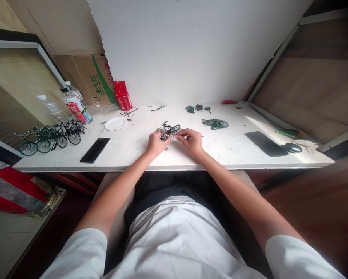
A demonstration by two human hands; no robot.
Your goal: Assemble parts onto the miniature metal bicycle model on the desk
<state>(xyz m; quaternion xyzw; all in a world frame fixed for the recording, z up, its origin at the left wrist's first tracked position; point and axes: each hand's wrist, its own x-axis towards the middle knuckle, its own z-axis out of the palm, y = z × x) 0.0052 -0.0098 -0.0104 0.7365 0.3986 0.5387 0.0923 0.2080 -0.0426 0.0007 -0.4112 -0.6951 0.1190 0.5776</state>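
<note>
Black metal and thin spokes make up the small model bicycle [170, 131] the person is working on, near the middle of the white table [220, 155]. The left hand [155, 143] is curled around the model's near-left end, fingers closed on it. The right hand [192, 141] comes in from the other side, thumb and forefinger pinched together on a tiny piece at the model's right edge; what that piece is I cannot make out from here.

Taking the model bicycle as the landmark: just behind it and to the right lies a heap of green parts [215, 123], and further back, towards the white wall board, sit a few smaller green pieces [197, 108]. Back and to the left of the model is a white paper plate [115, 123], with loose dark screws and rods [129, 112] scattered behind it. Nearer the table's front edge, left of the model, a black phone [95, 149] lies face up. Far to the left stands a row of finished green and black bicycles [50, 136], with plastic bottles [75, 104] and a red box [122, 95] behind them. Well to the right of the model lies a second dark phone [266, 143], and beside that a black mouse [292, 147].
</note>
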